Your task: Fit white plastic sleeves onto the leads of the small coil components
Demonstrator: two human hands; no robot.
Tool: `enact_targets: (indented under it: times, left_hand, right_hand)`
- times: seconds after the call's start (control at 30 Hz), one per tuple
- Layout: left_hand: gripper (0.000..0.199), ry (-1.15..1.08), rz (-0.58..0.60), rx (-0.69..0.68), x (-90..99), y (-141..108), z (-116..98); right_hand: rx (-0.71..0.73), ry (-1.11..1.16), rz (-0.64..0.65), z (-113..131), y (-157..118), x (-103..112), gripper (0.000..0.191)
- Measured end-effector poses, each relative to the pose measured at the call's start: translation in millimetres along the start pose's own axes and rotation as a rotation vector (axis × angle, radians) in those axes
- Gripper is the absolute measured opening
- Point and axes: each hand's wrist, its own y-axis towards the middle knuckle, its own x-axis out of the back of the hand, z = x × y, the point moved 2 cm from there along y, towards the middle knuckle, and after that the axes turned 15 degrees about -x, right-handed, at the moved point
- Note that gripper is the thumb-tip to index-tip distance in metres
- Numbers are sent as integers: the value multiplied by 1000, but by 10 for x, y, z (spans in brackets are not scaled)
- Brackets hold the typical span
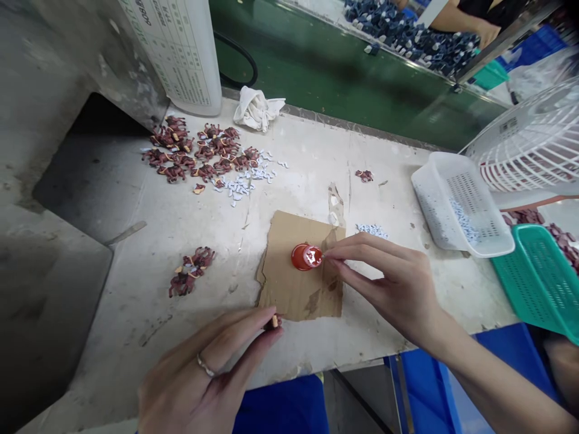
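My left hand (212,361), with a ring on one finger, pinches a small brown figurine (272,322) at the near edge of a torn cardboard piece (289,295). On the cardboard stands a small red cup (301,257) with a glossy surface. The fingertips of my right hand (384,274) are pressed together at the cup's right rim; a tiny piece seems to be between them, too small to make out. Brown figurines (221,144) lie in a group at the back left beside pale blue pieces (239,185). A smaller cluster of figurines (190,271) lies left of the cardboard.
A white jug (192,60) and a crumpled cloth (257,108) stand at the back. On the right are a white basket (461,205), a green basket (538,277) and a fan (538,138). Across the green barrier, a person's hand (487,33) is near dark blue pieces (416,36).
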Motion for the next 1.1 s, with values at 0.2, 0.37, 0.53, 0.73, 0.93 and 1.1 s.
enact_targets:
  times: [0.2,0.37,0.53,0.73,0.93,1.1]
  left_hand:
    - [14,27,38,-40,108,139,27]
    - [17,25,82,-101,99,230,30]
    - [19,36,93,-78,87,219,15]
    - [17,34,88,-107,121,226,11]
    - [14,67,42,-167,80,230,27]
    - [15,75,-10,-157,87,172,31]
  right_hand:
    - [-25,163,-59,108,-94,-8,24]
    - [-56,397,43,308,-257,-100,27]
    - [-75,519,83,331,-307,-203,27]
    - [-66,545,102,305,-307,-233,24]
    - [-23,469,103,333,-338,-279,22]
    - [128,227,5,367,-389,-258,23]
